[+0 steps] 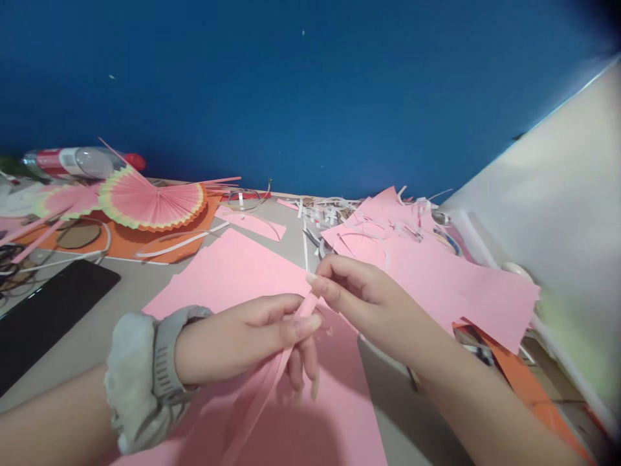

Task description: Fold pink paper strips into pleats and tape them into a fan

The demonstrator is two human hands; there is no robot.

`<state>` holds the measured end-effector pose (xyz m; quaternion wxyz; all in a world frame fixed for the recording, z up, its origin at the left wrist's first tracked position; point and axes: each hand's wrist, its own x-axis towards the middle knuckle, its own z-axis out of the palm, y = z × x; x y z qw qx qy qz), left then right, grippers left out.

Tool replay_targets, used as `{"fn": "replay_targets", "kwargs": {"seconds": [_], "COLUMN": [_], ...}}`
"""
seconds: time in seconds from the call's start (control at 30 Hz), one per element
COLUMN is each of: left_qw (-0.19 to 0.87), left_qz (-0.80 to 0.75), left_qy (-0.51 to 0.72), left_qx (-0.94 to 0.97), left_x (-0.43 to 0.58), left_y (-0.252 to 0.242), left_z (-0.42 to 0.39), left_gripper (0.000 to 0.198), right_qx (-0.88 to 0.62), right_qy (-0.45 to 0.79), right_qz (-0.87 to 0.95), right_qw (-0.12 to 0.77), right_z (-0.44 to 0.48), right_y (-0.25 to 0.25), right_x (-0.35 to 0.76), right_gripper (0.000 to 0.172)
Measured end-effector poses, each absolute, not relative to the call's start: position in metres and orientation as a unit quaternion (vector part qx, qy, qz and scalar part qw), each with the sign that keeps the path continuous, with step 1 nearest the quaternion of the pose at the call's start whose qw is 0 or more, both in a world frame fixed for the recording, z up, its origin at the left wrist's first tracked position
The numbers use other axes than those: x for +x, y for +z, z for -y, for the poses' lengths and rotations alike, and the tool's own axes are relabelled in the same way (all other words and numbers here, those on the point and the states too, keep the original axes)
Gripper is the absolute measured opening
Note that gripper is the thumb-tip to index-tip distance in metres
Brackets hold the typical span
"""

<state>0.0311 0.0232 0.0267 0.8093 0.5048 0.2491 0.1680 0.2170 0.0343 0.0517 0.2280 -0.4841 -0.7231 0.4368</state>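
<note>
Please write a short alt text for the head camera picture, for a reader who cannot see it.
The left hand and right hand pinch a pink paper strip above a large pink sheet on a grey table. Around lie a pleated pink fan, paper scraps and a black flat device, before a blue wall.

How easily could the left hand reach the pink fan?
Probably easily: only flat pink sheet and orange paper lie between the left hand and the pink fan. But it is pinching a pink strip with the right hand.
</note>
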Motion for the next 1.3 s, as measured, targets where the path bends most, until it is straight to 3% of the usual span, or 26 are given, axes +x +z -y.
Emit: {"fn": "replay_targets", "kwargs": {"seconds": [0.13, 0.37, 0.53, 0.93, 1.03, 1.2, 1.3], "left_qw": [0.772, 0.822, 0.847, 0.791, 0.74, 0.529, 0.502], "left_qz": [-0.309, -0.236, -0.253, -0.304, -0.341, -0.477, -0.508], "left_qy": [0.176, 0.169, 0.134, 0.155, 0.199, 0.263, 0.244], "left_qx": [0.527, 0.49, 0.448, 0.507, 0.544, 0.65, 0.656], "left_x": [0.035, 0.035, 0.036, 0.036, 0.037, 0.036, 0.036], "left_y": [0.022, 0.019, 0.016, 0.012, 0.018, 0.024, 0.023], "left_z": [-0.02, -0.022, -0.021, -0.021, -0.019, -0.012, -0.011], "left_gripper": [0.032, 0.018, 0.023, 0.019, 0.016, 0.02, 0.026], "right_qx": [-0.503, -0.505, -0.512, -0.526, -0.535, -0.557, -0.563], "right_qy": [0.408, 0.396, 0.376, 0.374, 0.365, 0.329, 0.342], "right_qz": [0.729, 0.736, 0.734, 0.722, 0.716, 0.71, 0.697], "right_qw": [0.223, 0.217, 0.239, 0.251, 0.262, 0.279, 0.284], "right_z": [-0.034, -0.037, -0.041, -0.045, -0.046, -0.047, -0.045], "right_y": [0.05, 0.05, 0.053, 0.051, 0.053, 0.054, 0.052], "right_x": [0.217, 0.222, 0.227, 0.232, 0.235, 0.235, 0.231], "right_gripper": [0.03, 0.031, 0.031, 0.03, 0.032, 0.031, 0.03]}}
